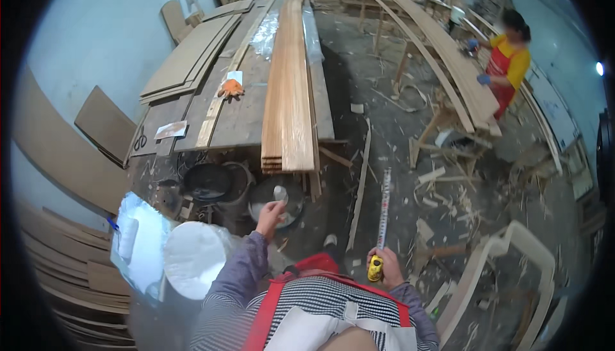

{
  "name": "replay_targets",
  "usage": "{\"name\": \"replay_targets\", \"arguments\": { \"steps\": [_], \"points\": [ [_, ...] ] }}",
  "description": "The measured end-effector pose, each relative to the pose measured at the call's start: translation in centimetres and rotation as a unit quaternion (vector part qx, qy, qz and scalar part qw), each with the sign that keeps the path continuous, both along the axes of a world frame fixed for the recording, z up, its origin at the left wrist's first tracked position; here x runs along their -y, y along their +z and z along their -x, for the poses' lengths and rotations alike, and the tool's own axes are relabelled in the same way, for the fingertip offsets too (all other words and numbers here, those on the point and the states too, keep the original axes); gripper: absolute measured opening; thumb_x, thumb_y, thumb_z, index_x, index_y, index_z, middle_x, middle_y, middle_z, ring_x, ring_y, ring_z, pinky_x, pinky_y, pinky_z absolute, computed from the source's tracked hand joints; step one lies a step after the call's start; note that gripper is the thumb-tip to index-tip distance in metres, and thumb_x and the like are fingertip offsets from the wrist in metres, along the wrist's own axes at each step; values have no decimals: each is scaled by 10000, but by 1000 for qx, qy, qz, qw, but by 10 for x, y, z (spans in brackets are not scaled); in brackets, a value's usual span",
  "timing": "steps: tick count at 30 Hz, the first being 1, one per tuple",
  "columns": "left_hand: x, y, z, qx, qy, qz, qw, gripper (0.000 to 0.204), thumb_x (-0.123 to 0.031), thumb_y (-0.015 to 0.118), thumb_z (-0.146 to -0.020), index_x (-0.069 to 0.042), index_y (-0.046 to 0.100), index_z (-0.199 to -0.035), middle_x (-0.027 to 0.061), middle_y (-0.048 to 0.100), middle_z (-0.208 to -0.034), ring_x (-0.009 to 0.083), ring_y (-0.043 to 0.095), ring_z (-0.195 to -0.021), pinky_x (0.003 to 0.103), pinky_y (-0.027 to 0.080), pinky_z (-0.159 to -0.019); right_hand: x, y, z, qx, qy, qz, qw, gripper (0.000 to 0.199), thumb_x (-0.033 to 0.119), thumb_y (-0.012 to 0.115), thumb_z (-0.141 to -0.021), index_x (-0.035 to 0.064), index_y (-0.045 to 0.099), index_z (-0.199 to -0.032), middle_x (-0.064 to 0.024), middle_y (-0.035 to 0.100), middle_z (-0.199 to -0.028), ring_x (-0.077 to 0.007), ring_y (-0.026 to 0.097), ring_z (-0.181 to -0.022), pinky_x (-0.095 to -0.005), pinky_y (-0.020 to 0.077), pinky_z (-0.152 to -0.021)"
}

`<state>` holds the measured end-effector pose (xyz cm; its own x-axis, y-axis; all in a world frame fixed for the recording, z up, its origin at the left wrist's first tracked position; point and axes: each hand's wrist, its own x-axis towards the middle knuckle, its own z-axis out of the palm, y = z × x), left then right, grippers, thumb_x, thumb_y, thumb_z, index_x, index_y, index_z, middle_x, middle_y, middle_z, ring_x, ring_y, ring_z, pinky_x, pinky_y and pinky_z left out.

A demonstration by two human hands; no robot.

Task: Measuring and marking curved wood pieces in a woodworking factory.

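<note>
My right hand (386,269) is closed round a yellow tape measure (375,268), its white blade (385,207) drawn out and pointing away from me over the floor. Further left, my left hand (270,220) is raised with its fingers pressed together. A small whitish thing (280,193) shows at its fingertips; its kind, and whether the hand really holds it, I cannot make out. Beyond the left hand, a stack of long wooden boards (291,95) lies on the worktable (323,117), its near ends jutting past the table's edge.
An orange glove (231,88), scissors (140,139) and brown panels (192,56) lie on the table. Dark tubs (208,181) stand beneath it. Left of me are a white round lid (194,258) and a paint roller (127,239). A co-worker (508,63) handles boards on trestles at the right.
</note>
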<state>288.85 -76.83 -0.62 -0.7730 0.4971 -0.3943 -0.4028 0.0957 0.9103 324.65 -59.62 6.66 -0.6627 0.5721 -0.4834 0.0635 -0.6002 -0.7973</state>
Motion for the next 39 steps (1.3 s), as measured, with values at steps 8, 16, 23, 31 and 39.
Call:
{"name": "replay_targets", "arguments": {
  "steps": [8,16,23,31,39],
  "points": [
    [-151,-9,115,184,156,-139,960,140,-218,624,-877,-87,576,-873,-17,567,-766,107,518,-613,257,405,-537,-182,-3,102,26,53,-27,998,234,235,477,-933,18,551,-886,-91,600,-747,-181,605,-641,-295,501,-584],
    [-201,47,116,163,109,-143,970,243,-163,613,-811,-34,585,-1015,48,621,-899,150,595,-799,321,489,-647,-336,-9,170,22,-80,191,978,204,232,504,-897,31,536,-906,-84,556,-725,-209,572,-635,-337,500,-589],
    [-261,83,122,147,212,-312,914,504,-306,637,-819,-33,520,-1226,109,604,-1128,259,564,-1080,414,437,-948,-511,-44,308,20,69,205,976,185,225,514,-884,43,539,-908,-77,556,-749,-206,563,-654,-347,498,-586],
    [-370,60,53,162,454,-441,757,813,-479,715,-756,-153,366,-1414,76,401,-1435,340,289,-1363,558,255,-1089,-670,-45,471,36,241,222,944,176,230,526,-880,60,546,-922,-54,554,-759,-182,556,-654,-339,488,-597],
    [-430,74,84,60,455,-313,831,884,-256,775,-711,-172,297,-1450,57,312,-1488,313,250,-1389,487,255,-1106,-668,-50,660,72,401,217,887,172,228,508,-890,72,545,-953,-55,559,-770,-188,556,-658,-334,486,-595]
  ]
}}
